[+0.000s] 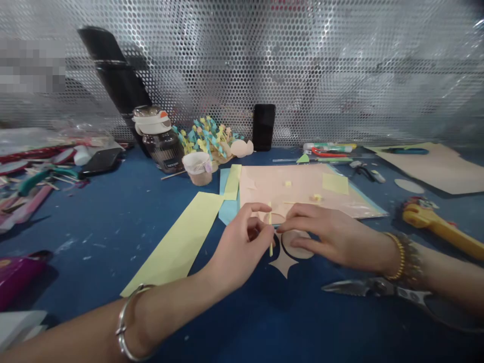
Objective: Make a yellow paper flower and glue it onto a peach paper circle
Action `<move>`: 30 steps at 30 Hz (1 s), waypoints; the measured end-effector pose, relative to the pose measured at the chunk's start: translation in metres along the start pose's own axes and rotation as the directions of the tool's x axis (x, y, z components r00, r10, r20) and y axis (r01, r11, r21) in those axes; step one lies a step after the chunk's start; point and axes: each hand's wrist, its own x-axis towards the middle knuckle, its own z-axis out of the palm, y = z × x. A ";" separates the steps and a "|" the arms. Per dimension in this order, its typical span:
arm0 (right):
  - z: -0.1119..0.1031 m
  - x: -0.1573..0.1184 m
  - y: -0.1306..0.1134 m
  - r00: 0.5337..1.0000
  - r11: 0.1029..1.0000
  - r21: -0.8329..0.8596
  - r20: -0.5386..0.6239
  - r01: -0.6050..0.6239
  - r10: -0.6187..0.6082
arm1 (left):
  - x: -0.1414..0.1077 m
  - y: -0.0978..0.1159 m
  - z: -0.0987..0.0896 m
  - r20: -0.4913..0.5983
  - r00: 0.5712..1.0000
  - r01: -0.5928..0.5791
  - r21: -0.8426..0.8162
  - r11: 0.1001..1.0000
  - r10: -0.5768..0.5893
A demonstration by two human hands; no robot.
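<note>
I have a thin yellow paper strip [270, 218] upright in my left hand [242, 239], clamped between thumb and fingers, with the index fingertip near its top end and the lower end poking out below my thumb. My right hand [335, 234] is just beside it, fingers bent and a little apart, thumb clear of the fingertips; whether any of them touches the strip I can't tell. Under that hand lies a pale round piece of paper [298, 244], and beside it a four-pointed scrap [285, 264] on the blue tabletop [94, 242].

As I judge it, the step in hand is working this little strip with both hands. The next move calls for a light, steady pinch from my left fingers and a close, careful fingertip touch from the right, since paper this narrow could bend or crease easily.

Beyond my hands is a pink sheet [272, 181] bearing small yellow bits; the scissors [381, 287] lie near my right wrist.
</note>
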 end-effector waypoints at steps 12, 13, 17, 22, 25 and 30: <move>-0.006 0.024 0.007 0.944 0.806 -0.500 0.084 0.318 -0.320 | 0.001 0.001 -0.003 -0.078 0.997 -0.007 -0.079 0.997 0.001; -0.013 0.031 0.021 0.977 0.869 -0.450 0.049 0.206 -0.206 | 0.000 0.001 -0.003 -0.080 0.997 -0.006 -0.085 0.996 -0.001; -0.043 0.072 0.098 0.963 0.844 -0.465 -0.176 -0.266 0.206 | 0.000 0.001 -0.003 -0.072 0.997 0.002 -0.108 0.994 -0.009; -0.040 0.115 0.165 0.882 0.747 -0.473 -0.186 -0.467 0.433 | 0.002 0.001 -0.005 -0.045 0.999 0.018 -0.115 0.993 -0.023; -0.035 0.126 0.178 0.853 0.739 -0.430 -0.201 -0.519 0.481 | 0.002 0.001 -0.005 -0.044 0.998 0.044 -0.113 0.993 -0.049; -0.055 0.127 0.190 0.788 0.763 -0.235 -0.329 -0.602 0.520 | 0.003 0.000 -0.004 -0.043 0.997 0.064 -0.114 0.991 -0.070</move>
